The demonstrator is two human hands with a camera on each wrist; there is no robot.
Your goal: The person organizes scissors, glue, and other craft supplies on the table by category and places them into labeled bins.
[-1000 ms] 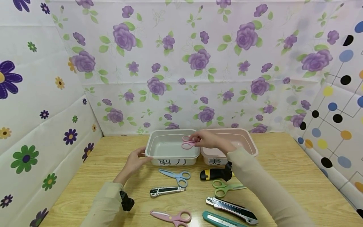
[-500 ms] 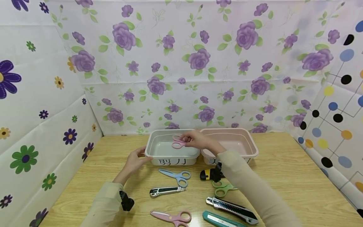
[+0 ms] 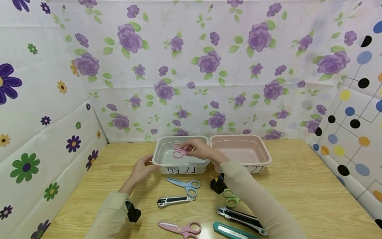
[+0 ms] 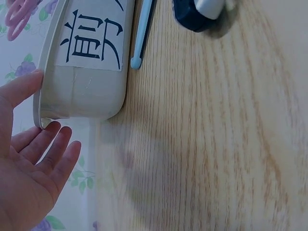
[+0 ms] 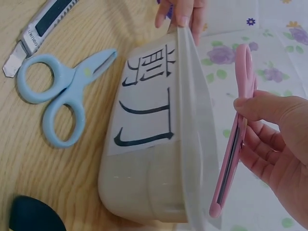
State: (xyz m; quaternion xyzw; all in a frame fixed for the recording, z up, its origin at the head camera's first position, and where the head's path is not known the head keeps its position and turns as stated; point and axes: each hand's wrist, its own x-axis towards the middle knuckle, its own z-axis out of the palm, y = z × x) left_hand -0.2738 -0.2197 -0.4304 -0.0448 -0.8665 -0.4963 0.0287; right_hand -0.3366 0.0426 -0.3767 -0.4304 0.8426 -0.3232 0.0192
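Over the grey-white bin, my right hand pinches a pair of pink scissors near the handles, between thumb and fingers. The scissors are closed, their loops to the left in the head view and their blades pointing down in the right wrist view. My left hand touches the bin's front left corner, thumb on the front rim and the other fingers nearly straight along the left side. A paper label with black characters covers the bin's front. Beside it on the right stands a pink bin, its label partly hidden by my right forearm.
In front of the bins lie blue scissors, a white-and-black utility knife and another pair of pink scissors. Under my right forearm are green scissors, a silver-and-black utility knife and a teal one.
My right hand has carried the pink scissors leftward, from the bin's right end to over its middle. My left hand stays at the corner. The yellow-and-black knife has become hidden behind the right wrist.
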